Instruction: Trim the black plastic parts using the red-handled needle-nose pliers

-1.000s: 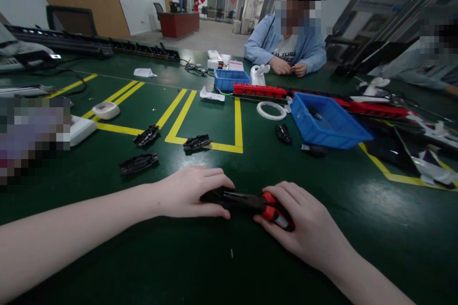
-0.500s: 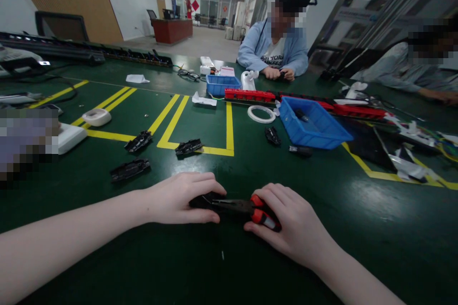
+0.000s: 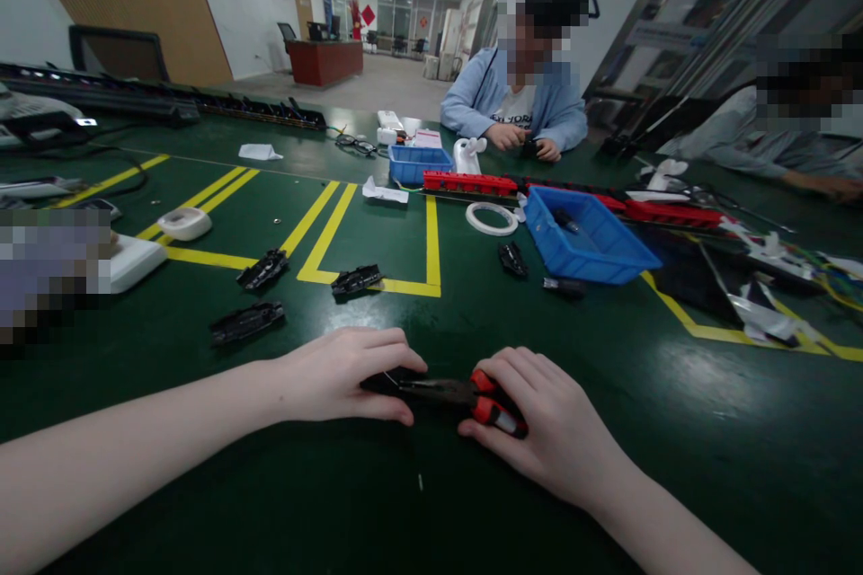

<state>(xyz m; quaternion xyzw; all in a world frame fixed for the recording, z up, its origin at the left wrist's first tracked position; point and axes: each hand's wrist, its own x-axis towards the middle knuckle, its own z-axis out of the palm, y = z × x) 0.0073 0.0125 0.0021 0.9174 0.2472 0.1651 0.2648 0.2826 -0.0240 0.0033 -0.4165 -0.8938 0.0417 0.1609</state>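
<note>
My left hand (image 3: 341, 375) lies palm down on the green table (image 3: 431, 503) and covers a small black plastic part (image 3: 383, 381), holding it in place. My right hand (image 3: 543, 427) grips red-handled pliers (image 3: 465, 395) whose dark jaws point left and reach the black part under my left fingers. A thin wire shows at the jaws. Both hands sit close together near the table's front edge.
Three similar black parts (image 3: 247, 321) (image 3: 262, 269) (image 3: 356, 279) lie ahead left by yellow floor-tape lines. A blue bin (image 3: 588, 238), a tape ring (image 3: 492, 217), red strips (image 3: 468, 183) and a smaller blue bin (image 3: 418, 163) stand further back. Two other people sit across and at right.
My head shifted, so the view moved slightly right and up. Both hands stay on the black part and the pliers, nearly still.
</note>
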